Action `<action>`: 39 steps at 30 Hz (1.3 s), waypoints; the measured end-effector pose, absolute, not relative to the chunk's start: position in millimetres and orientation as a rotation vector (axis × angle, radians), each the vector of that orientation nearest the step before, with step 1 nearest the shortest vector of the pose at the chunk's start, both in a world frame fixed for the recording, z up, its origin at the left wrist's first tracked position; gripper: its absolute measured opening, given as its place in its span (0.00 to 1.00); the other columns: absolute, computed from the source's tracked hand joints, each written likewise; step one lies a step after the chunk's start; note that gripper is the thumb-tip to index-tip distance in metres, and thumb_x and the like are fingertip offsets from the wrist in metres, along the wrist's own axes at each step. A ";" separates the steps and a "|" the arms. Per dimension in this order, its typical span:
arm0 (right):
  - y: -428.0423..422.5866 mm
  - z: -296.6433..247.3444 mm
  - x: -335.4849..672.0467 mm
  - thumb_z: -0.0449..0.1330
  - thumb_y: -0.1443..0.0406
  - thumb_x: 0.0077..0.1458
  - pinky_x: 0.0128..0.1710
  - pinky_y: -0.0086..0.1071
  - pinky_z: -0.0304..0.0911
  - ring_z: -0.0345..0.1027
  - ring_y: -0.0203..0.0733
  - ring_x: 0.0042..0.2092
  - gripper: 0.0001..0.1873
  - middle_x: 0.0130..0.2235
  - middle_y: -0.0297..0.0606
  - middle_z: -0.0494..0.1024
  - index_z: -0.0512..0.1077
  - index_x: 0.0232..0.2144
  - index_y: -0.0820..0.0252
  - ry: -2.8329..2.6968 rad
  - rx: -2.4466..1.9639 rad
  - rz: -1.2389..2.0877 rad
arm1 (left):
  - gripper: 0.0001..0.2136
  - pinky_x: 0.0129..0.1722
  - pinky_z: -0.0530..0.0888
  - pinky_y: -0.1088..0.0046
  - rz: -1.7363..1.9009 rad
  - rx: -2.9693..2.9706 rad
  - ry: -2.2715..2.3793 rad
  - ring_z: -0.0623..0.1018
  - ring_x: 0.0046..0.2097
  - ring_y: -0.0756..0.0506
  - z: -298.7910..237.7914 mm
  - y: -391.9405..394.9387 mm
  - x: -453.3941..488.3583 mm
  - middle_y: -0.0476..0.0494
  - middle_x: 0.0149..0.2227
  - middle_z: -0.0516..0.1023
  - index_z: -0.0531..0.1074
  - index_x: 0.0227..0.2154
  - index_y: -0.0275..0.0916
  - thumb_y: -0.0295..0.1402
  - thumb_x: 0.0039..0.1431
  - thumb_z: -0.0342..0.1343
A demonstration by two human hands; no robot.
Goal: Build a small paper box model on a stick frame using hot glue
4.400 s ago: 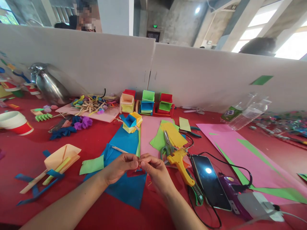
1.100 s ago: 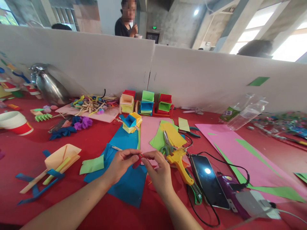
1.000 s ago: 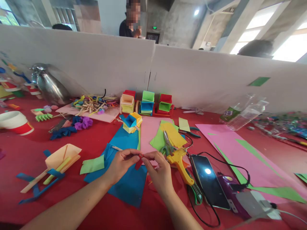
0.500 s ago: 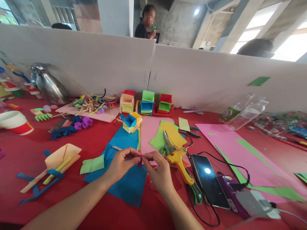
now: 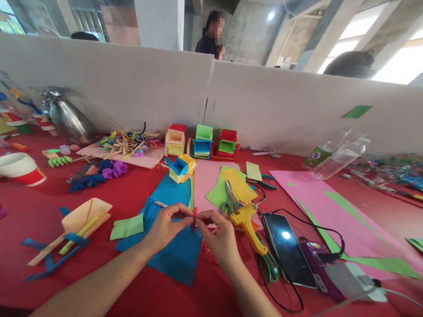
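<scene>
Pinched a red strip [image 5: 193,226] in the fingertips of left hand [image 5: 168,229] and right hand [image 5: 219,233], above blue paper [image 5: 176,259], near a glue gun [image 5: 247,224].

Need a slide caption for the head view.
Left hand and right hand pinch a red strip; blue paper and glue gun lie nearby.

A crowded red table [image 5: 172,299] carries a steel jug [image 5: 68,115], a paper cup [image 5: 26,169], a pink board [image 5: 152,161] heaped with sticks [image 5: 127,146] and a peach-and-blue paper piece [image 5: 86,215] at left — a blue sheet [image 5: 176,262] at center, three multicolored paper stacks [image 5: 203,147] along the back — and a phone [image 5: 292,253], purple power strip [image 5: 317,255] and large pink sheet [image 5: 340,215] at right.
</scene>
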State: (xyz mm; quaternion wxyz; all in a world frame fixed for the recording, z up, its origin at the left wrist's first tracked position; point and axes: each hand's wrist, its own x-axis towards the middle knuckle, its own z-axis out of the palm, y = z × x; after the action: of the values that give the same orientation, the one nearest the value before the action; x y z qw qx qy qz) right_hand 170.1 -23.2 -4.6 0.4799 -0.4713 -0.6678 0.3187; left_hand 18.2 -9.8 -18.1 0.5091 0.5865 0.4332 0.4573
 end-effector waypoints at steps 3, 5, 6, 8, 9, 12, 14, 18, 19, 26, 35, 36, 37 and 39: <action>-23.6 -3.1 169.8 0.55 0.70 0.46 0.28 0.26 0.62 0.66 0.34 0.27 0.05 0.25 0.33 0.74 0.71 0.24 0.60 -1.620 -1.150 0.788 | 0.06 0.35 0.70 0.75 1.102 1.418 1.061 0.74 0.33 0.49 -19.1 -9.6 18.2 0.50 0.27 0.74 0.70 0.27 0.38 0.35 0.48 0.58; -23.9 -2.1 169.5 0.55 0.71 0.46 0.28 0.26 0.63 0.66 0.34 0.27 0.05 0.25 0.33 0.74 0.71 0.24 0.60 -1.612 -1.153 0.794 | 0.06 0.35 0.70 0.76 1.108 1.419 1.075 0.74 0.33 0.49 -20.2 -9.5 18.3 0.50 0.27 0.74 0.71 0.27 0.38 0.35 0.48 0.58; -24.0 -1.7 169.4 0.55 0.71 0.46 0.28 0.26 0.63 0.66 0.34 0.27 0.05 0.24 0.33 0.74 0.71 0.24 0.60 -1.609 -1.154 0.799 | 0.06 0.35 0.70 0.76 1.111 1.419 1.081 0.74 0.33 0.49 -20.8 -9.4 18.3 0.50 0.27 0.74 0.71 0.27 0.38 0.35 0.48 0.58; -24.0 -1.5 169.2 0.55 0.70 0.46 0.28 0.26 0.63 0.66 0.34 0.27 0.05 0.24 0.33 0.74 0.71 0.23 0.60 -1.604 -1.156 0.806 | 0.06 0.35 0.70 0.76 1.114 1.420 1.084 0.74 0.33 0.49 -22.0 -9.4 18.3 0.50 0.27 0.74 0.71 0.27 0.38 0.35 0.48 0.58; -23.9 -1.6 169.1 0.55 0.70 0.46 0.28 0.26 0.63 0.67 0.34 0.27 0.05 0.24 0.33 0.74 0.71 0.23 0.60 -1.602 -1.158 0.810 | 0.06 0.35 0.70 0.76 1.113 1.421 1.083 0.74 0.33 0.49 -22.4 -9.5 18.2 0.50 0.27 0.74 0.71 0.27 0.38 0.35 0.48 0.58; -23.6 -2.0 169.1 0.56 0.69 0.45 0.27 0.26 0.63 0.67 0.34 0.26 0.04 0.24 0.33 0.74 0.71 0.23 0.60 -1.587 -1.160 0.818 | 0.07 0.35 0.70 0.75 1.111 1.423 1.092 0.74 0.33 0.49 -22.3 -9.8 18.1 0.49 0.28 0.74 0.71 0.27 0.38 0.36 0.48 0.58; -23.7 -1.9 169.0 0.56 0.69 0.45 0.27 0.26 0.63 0.67 0.34 0.26 0.04 0.24 0.33 0.74 0.71 0.23 0.60 -1.578 -1.158 0.827 | 0.08 0.36 0.71 0.74 1.107 1.426 1.105 0.74 0.34 0.48 -21.4 -10.3 18.0 0.49 0.28 0.75 0.71 0.27 0.37 0.37 0.48 0.58; -24.6 -1.0 168.5 0.56 0.69 0.45 0.26 0.26 0.63 0.66 0.34 0.26 0.04 0.24 0.33 0.74 0.71 0.23 0.60 -1.557 -1.187 0.842 | 0.08 0.36 0.71 0.73 1.102 1.440 1.122 0.75 0.34 0.47 -19.4 -11.3 18.4 0.49 0.28 0.75 0.72 0.27 0.38 0.38 0.48 0.58; -24.8 -1.0 168.3 0.56 0.69 0.45 0.26 0.26 0.63 0.66 0.34 0.26 0.04 0.24 0.33 0.74 0.71 0.22 0.60 -1.552 -1.196 0.844 | 0.08 0.37 0.71 0.73 1.106 1.445 1.125 0.75 0.34 0.47 -19.3 -11.4 18.5 0.49 0.28 0.76 0.72 0.27 0.38 0.38 0.48 0.58; -25.3 -2.9 167.8 0.55 0.69 0.45 0.27 0.26 0.63 0.65 0.34 0.26 0.04 0.23 0.32 0.73 0.70 0.22 0.60 -1.543 -1.198 0.850 | 0.07 0.39 0.71 0.73 1.154 1.449 1.133 0.75 0.36 0.47 -21.4 -11.9 19.4 0.48 0.30 0.77 0.73 0.26 0.38 0.36 0.47 0.58; -24.5 -5.0 166.2 0.55 0.69 0.45 0.27 0.26 0.63 0.65 0.33 0.25 0.05 0.23 0.32 0.73 0.71 0.22 0.61 -1.523 -1.203 0.848 | 0.07 0.40 0.70 0.72 1.196 1.466 1.169 0.74 0.40 0.46 -22.6 -11.9 20.6 0.47 0.31 0.75 0.73 0.25 0.38 0.36 0.46 0.59; -24.4 -4.8 165.8 0.55 0.69 0.45 0.27 0.26 0.63 0.65 0.34 0.26 0.05 0.23 0.33 0.74 0.71 0.23 0.61 -1.517 -1.199 0.858 | 0.07 0.40 0.70 0.72 1.199 1.470 1.170 0.73 0.40 0.45 -22.6 -11.9 20.4 0.47 0.32 0.75 0.73 0.25 0.38 0.36 0.46 0.59; -24.5 -4.5 165.4 0.55 0.69 0.46 0.27 0.26 0.63 0.66 0.34 0.26 0.05 0.24 0.33 0.74 0.71 0.24 0.61 -1.510 -1.194 0.871 | 0.07 0.41 0.70 0.72 1.202 1.475 1.172 0.73 0.40 0.45 -22.7 -11.8 20.1 0.47 0.32 0.75 0.73 0.25 0.38 0.36 0.47 0.59; -25.0 -3.3 164.9 0.55 0.69 0.46 0.27 0.27 0.64 0.66 0.34 0.26 0.05 0.24 0.34 0.75 0.72 0.26 0.61 -1.497 -1.186 0.896 | 0.07 0.41 0.70 0.71 1.205 1.483 1.175 0.73 0.41 0.45 -22.8 -11.7 19.4 0.47 0.32 0.75 0.73 0.25 0.38 0.37 0.47 0.59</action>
State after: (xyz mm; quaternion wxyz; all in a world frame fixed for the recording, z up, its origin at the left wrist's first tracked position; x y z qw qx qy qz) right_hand 164.9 -25.0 -3.3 0.4935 -0.4890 -0.6172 0.3693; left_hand 19.4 -11.7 -22.8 0.4341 0.5955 0.4720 0.4840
